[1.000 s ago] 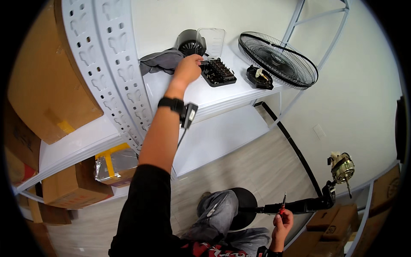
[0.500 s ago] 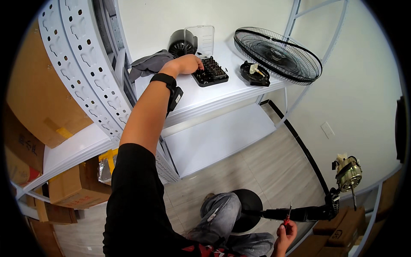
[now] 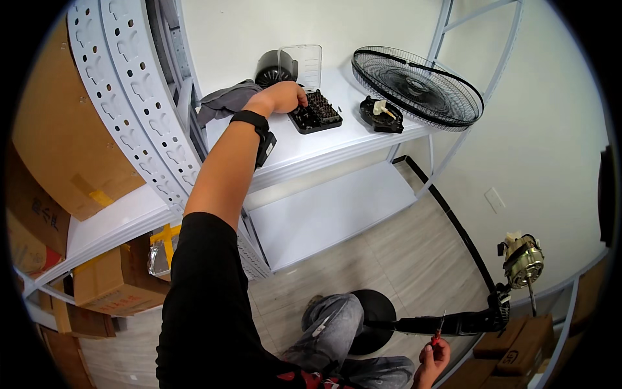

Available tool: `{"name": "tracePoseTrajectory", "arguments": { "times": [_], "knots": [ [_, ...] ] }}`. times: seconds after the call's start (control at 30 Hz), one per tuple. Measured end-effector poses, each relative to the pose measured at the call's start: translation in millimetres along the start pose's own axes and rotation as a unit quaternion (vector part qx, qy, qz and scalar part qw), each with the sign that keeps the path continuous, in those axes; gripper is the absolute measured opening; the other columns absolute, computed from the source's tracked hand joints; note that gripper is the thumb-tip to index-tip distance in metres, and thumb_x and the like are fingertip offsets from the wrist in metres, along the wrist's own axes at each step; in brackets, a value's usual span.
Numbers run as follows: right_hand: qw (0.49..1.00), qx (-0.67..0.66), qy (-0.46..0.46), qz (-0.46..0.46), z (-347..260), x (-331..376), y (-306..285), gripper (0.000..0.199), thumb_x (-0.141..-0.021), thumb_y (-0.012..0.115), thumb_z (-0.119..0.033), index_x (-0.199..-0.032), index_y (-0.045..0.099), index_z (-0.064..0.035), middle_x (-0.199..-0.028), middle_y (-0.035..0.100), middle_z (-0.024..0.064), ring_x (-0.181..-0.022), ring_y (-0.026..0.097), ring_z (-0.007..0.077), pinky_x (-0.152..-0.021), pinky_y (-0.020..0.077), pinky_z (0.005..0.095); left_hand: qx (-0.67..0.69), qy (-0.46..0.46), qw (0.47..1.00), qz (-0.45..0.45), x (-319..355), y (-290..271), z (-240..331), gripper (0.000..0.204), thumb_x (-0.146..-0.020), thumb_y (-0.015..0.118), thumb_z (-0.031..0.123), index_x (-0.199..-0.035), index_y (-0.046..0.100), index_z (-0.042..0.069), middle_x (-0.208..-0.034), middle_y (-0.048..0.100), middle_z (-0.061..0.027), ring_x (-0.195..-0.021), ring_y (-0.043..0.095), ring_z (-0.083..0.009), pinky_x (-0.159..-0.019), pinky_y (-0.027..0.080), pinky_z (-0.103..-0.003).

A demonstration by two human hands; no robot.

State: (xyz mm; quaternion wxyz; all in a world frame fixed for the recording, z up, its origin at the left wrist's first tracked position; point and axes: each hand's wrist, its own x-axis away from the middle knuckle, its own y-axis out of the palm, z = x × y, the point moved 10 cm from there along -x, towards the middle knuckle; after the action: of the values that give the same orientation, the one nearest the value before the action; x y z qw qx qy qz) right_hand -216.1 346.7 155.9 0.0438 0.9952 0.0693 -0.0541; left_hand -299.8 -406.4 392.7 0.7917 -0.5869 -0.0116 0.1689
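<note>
My left hand (image 3: 284, 98) reaches onto the white shelf, its fingers closed together at the left side of a black screwdriver bit case (image 3: 317, 128). What they pinch, if anything, is too small to make out. The case's clear lid (image 3: 311, 65) stands raised behind it, and rows of dark bits fill the case. Low on the right, my right hand (image 3: 433, 360) grips a screwdriver (image 3: 437, 337) by its red handle, tip pointing up. Beside that hand runs a fan stand's black pole (image 3: 447, 323), with a bare motor (image 3: 523, 260) at its end.
A dark motor cover (image 3: 267, 69) and grey cloth (image 3: 227, 100) lie left of the case. To its right are a black fan part (image 3: 381, 117) and a round fan grille (image 3: 418, 87). A lower shelf (image 3: 330, 207) sits beneath. Cardboard boxes (image 3: 123, 279) occupy the left rack.
The view has shifted slightly. My left hand stays at the bit case, and my right hand still holds the screwdriver, now turned a little more upright.
</note>
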Motion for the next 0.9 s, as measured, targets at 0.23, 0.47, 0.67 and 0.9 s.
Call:
{"name": "tracePoseTrajectory", "arguments": {
  "times": [0.23,0.47,0.67,0.9],
  "knots": [
    [0.999,0.01,0.035,0.03,-23,8,18,0.025,-0.086,0.069,-0.004,-0.108,0.057,-0.0023,-0.08,0.057,0.0013,-0.062,0.049,0.007,-0.051,0.0375,0.02,-0.063,-0.016,0.997,-0.04,6,4,6,0.033,-0.077,0.052,-0.003,-0.099,0.075,0.005,-0.099,0.072,-0.0165,-0.094,0.068,-0.0307,-0.083,0.051,-0.037],
    [1.0,0.006,0.028,0.012,-22,10,18,0.026,-0.087,0.066,-0.001,-0.111,0.057,-0.002,-0.084,0.057,0.0027,-0.063,0.049,0.0071,-0.05,0.0364,0.0193,-0.013,0.026,0.999,0.018,16,-5,10,0.033,-0.078,0.053,-0.002,-0.101,0.075,0.007,-0.103,0.072,-0.0146,-0.098,0.067,-0.0317,-0.086,0.052,-0.037],
    [1.0,0.001,0.018,-0.014,-33,15,22,0.026,-0.087,0.064,0.0,-0.113,0.057,-0.0028,-0.087,0.058,0.0033,-0.063,0.048,0.0068,-0.048,0.0341,0.0188,-0.084,-0.057,0.994,0.04,30,-21,5,0.036,-0.077,0.052,-0.006,-0.104,0.073,0.005,-0.11,0.069,-0.0166,-0.107,0.064,-0.0324,-0.092,0.049,-0.038],
    [0.997,0.043,0.028,-0.066,-47,14,47,0.026,-0.087,0.068,-0.001,-0.112,0.061,-0.001,-0.094,0.06,0.0,-0.077,0.054,0.0071,-0.064,0.0427,0.0205,0.083,0.106,0.967,0.215,108,-85,134,0.023,-0.084,0.062,0.014,-0.101,0.073,0.004,-0.097,0.071,-0.0152,-0.087,0.068,-0.026,-0.078,0.054,-0.035]
  ]
}}
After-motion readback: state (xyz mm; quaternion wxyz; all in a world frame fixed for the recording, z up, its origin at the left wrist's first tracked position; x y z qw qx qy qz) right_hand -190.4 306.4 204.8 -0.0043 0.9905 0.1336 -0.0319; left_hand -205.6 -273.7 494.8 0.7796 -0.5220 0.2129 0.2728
